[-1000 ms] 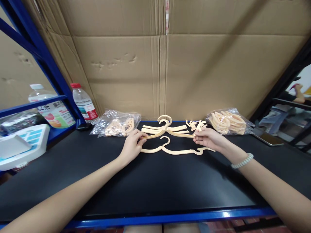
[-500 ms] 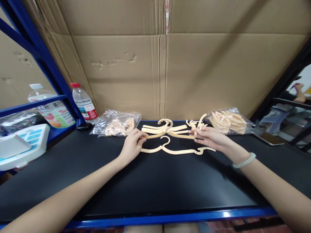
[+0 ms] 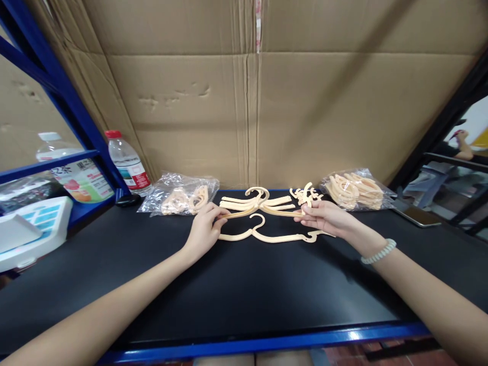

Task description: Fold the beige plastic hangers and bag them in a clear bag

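While its two ends are pinched, one cream plastic hanger (image 3: 263, 212) is held just over the far middle of the black table (image 3: 244, 284). Its long side runs left to right, and its hook points to the far side. The left end is pinched by the fingers of the left hand (image 3: 204, 229), which are bent and close together. The right end is pinched by the fingertips of the right hand (image 3: 324, 217), and a small hook piece (image 3: 307, 189) sticks up just past those fingers; whether it is held cannot be told.

A second hanger (image 3: 267, 235), thin and curved, lies flat just nearer, also left to right, hook pointing away. A little pile of hangers (image 3: 255, 201) lies just behind; how many cannot be counted. Loose small hook pieces (image 3: 303, 195) lie to its right.

Two clear crinkly bags are seen: a left bag (image 3: 179, 198) and a right bag (image 3: 354, 190), both with cream curved parts inside. Two water bottles (image 3: 125, 162) stand at the far left by a blue rack (image 3: 72, 109). Brown cardboard (image 3: 247, 101) makes the back wall. A pale coiled band (image 3: 379, 251) is worn on the right wrist.
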